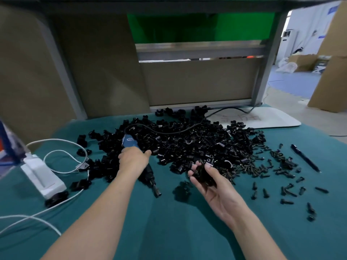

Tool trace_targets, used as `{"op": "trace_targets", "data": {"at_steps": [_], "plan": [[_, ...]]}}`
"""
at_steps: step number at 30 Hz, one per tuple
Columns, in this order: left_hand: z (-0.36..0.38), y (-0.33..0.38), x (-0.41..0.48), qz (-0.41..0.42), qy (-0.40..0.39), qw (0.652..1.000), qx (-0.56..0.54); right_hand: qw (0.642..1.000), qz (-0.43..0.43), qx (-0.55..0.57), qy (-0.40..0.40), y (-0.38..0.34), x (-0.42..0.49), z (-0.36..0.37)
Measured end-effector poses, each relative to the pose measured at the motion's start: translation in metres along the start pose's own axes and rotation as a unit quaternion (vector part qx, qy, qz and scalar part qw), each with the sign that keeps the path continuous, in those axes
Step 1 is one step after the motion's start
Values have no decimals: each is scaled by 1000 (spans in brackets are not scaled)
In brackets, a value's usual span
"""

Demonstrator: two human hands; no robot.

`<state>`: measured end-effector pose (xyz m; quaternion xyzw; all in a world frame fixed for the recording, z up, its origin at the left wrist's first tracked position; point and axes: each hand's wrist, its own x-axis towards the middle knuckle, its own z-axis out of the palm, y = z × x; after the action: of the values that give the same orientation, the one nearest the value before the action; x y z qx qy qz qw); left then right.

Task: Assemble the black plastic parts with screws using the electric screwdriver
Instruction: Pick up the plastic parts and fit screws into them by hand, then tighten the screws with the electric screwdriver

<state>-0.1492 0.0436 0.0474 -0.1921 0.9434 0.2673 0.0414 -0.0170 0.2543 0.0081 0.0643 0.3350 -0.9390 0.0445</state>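
my left hand (134,158) grips the electric screwdriver (129,142); my right hand (212,186), half curled, cradles a black plastic part (203,175). pickup step, i judge; next needs one of the screws (265,192) seated.

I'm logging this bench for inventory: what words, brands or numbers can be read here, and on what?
Electric screwdriver gripped by the left hand: white mark on blue body, too blurred.
White board at the back: faint handwriting, illegible.
Blue and red box, left edge: blurred.
Blue wall signs, far right: too small.
Nothing can be quoted.
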Motion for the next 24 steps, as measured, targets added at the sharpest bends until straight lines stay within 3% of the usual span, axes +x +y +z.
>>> {"op": "trace_targets", "data": {"at_steps": [4, 6, 7, 10, 13, 14, 15, 16, 21, 24], "plan": [[-1, 2, 9, -4, -10, 1000, 0, 1000, 11, -4, 1, -3, 3, -6], [-3, 4, 10, 6, -40, 986, -160, 1000, 0, 4, 14, -7, 4, -8], [-5, 7, 7, 7, -62, 959, -275, 1000, -6, 9, 24, -8, 5, -9], [-18, 22, -13, 25, -158, 810, -564, 998, -26, 26, 50, -9, 8, -10], [-32, 42, -35, 107, -280, 603, -739, 996, -44, 30, 76, -10, 11, -11], [-35, 50, -42, 125, -303, 554, -765, 995, -51, 34, 79, -10, 11, -13], [-34, 57, -48, 136, -304, 532, -779, 995, -58, 38, 78, -11, 12, -15], [-31, 63, -53, 141, -284, 533, -785, 994, -64, 41, 76, -11, 13, -16], [-2, 73, -51, 166, -115, 630, -750, 994, -74, -6, 83, -10, 15, -21], [4, 68, -39, 158, -74, 622, -763, 992, -81, -50, 80, -8, 18, -22]]}}
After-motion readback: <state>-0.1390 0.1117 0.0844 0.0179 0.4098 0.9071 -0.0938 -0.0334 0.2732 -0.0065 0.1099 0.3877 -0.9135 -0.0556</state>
